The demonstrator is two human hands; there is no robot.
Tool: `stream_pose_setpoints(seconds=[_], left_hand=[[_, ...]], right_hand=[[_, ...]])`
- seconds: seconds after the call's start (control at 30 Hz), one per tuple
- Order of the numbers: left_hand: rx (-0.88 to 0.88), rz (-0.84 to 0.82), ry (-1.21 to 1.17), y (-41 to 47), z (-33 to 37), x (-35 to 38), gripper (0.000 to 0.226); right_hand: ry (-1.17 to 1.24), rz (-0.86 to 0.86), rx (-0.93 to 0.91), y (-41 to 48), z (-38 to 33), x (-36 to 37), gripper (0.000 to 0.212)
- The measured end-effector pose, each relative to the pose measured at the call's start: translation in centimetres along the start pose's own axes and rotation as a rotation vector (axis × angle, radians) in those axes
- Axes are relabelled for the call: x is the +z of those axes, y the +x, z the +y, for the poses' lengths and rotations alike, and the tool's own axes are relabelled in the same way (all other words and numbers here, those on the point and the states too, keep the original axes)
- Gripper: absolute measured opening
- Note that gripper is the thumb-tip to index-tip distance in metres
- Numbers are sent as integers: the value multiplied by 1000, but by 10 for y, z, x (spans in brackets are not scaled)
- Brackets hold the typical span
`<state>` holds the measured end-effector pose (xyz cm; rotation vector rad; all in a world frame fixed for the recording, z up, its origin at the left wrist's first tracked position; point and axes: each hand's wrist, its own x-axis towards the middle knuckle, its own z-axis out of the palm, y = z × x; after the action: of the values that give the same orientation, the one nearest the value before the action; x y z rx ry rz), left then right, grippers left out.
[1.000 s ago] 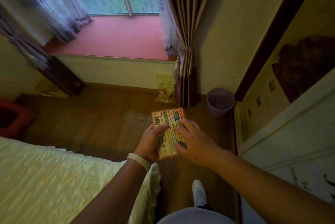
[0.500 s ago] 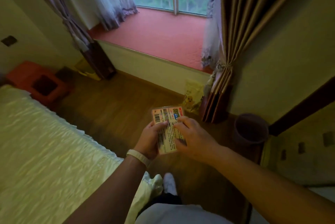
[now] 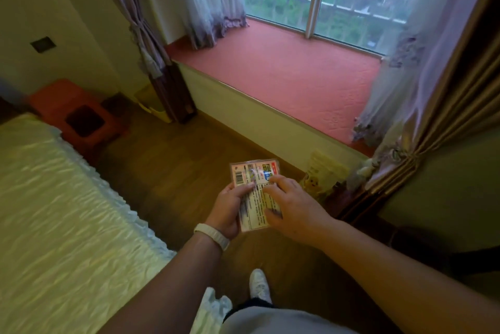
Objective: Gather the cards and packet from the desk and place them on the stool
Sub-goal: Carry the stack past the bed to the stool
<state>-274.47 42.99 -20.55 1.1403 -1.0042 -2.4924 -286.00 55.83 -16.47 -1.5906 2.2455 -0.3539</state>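
A flat printed packet (image 3: 253, 189) with a barcode and red-and-blue print is held in front of me over the wooden floor. My left hand (image 3: 230, 207) grips its left edge from below, thumb on top. My right hand (image 3: 293, 210) holds its right side, fingers spread across the printed face. Whether cards lie under the packet is hidden. An orange stool (image 3: 71, 106) with a dark square opening in its top stands at the far left, beside the bed's corner and well away from both hands.
A bed with a pale quilted cover (image 3: 62, 220) fills the left. A red window seat (image 3: 284, 76) runs across the back under the window, with curtains (image 3: 422, 106) at both ends. A yellow bag (image 3: 322, 174) leans by the right curtain. Wooden floor (image 3: 173, 160) lies between.
My view has swung left: the purple bin and the cabinet have left the frame and the orange stool has come closer into view. Both hands keep the same hold on the packet.
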Motion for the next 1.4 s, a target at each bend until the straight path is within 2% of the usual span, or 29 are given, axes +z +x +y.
stream_pose_setpoints(seconds=[0.2, 0.73, 1.1, 1.4], left_hand=[[53, 10, -30, 35, 59, -16, 37], [143, 331, -99, 102, 149, -90, 40], [207, 520, -151, 207, 252, -78, 37], [290, 657, -277, 218, 305, -117, 31]], right_hand=[[-37, -7, -47, 73, -14, -24, 49], [21, -183, -341, 254, -34, -23, 49], [52, -228, -487, 422, -1, -69, 47], [16, -303, -668, 512, -47, -63, 48]])
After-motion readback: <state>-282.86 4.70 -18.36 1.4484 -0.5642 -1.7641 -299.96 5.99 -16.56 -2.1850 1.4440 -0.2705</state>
